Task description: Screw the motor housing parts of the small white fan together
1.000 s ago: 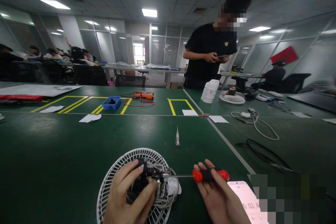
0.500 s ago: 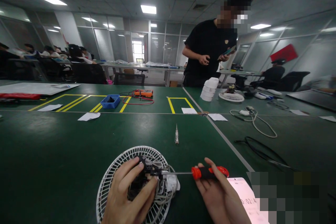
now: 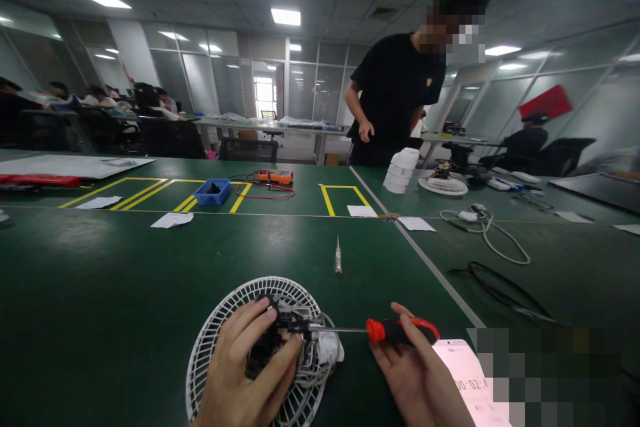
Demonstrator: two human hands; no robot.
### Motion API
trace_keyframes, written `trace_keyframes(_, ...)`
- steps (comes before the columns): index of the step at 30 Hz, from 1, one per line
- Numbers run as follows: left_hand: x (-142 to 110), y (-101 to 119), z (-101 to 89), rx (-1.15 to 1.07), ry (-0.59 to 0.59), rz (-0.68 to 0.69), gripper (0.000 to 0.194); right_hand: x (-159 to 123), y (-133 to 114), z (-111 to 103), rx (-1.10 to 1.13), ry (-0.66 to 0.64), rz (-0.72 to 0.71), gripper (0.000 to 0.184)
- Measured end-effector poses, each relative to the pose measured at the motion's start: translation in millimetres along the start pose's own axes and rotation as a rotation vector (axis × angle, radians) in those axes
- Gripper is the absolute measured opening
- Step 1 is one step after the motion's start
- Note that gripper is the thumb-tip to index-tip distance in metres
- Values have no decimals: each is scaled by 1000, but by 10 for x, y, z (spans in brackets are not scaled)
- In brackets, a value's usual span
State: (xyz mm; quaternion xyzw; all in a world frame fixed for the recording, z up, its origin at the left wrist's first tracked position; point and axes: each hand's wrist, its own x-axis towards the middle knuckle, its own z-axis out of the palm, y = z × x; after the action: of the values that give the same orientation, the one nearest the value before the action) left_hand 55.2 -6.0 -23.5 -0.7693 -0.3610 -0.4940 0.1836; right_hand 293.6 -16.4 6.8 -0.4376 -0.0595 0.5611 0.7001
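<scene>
My left hand (image 3: pixel 240 353) is closed over a black fan motor assembly (image 3: pixel 285 319), fingers spread around its sides. The assembly rests on a round white fan grille (image 3: pixel 197 340) lying on the green table. A white plastic part (image 3: pixel 327 348) and a coiled grey cable sit at its right side. In my right hand (image 3: pixel 413 370) is a screwdriver (image 3: pixel 376 331) with a red and black handle, wrapped by thumb and fingers. Its shaft lies level, pointing left, and the tip meets the black assembly; the exact contact is hidden.
Ahead lies a small clear-handled screwdriver (image 3: pixel 338 260). A lit phone (image 3: pixel 463 367) is beside my right wrist. Farther off are a blue bin (image 3: pixel 212 195), an orange multimeter (image 3: pixel 276 177), cables (image 3: pixel 500 243), white stacked cylinder (image 3: pixel 401 170) and another fan grille (image 3: pixel 443 187). A person (image 3: pixel 400 93) stands across the table.
Both my hands, the fan assembly and the screwdriver stay nearly as they were; the view shifts slightly. The person across the table has lowered their hands, and the device they held is out of sight.
</scene>
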Motion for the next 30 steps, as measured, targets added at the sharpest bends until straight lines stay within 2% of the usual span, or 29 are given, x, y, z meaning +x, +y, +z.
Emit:
trace_keyframes(3, 6, 0, -1, 0, 6, 0, 31, -5, 5, -6, -32, -7, -29, 63)
trace_keyframes(6, 3, 1, -3, -2, 9, -1, 31, -14, -18, -9, 27, -18, -30, 71)
trace_keyframes(8, -6, 2, -2, 1, 6, -1, 32, -4, -31, -12, 39, -10, -11, 70)
trace_keyframes(14, -19, -3, 24, 21, 17, 8, 32, 54, -30, -43, -116, 33, -3, 70)
trace_keyframes(20, -17, 0, 26, 8, 27, 15, 33, 51, -36, -44, -32, 13, -5, 65)
trace_keyframes(27, -26, 6, 44, -16, 50, 2, 32, 56, 12, -86, -81, -28, -27, 70)
trace_keyframes(30, -28, 0, 45, -21, 49, 1, 31, 30, -11, -64, -34, -14, -27, 72)
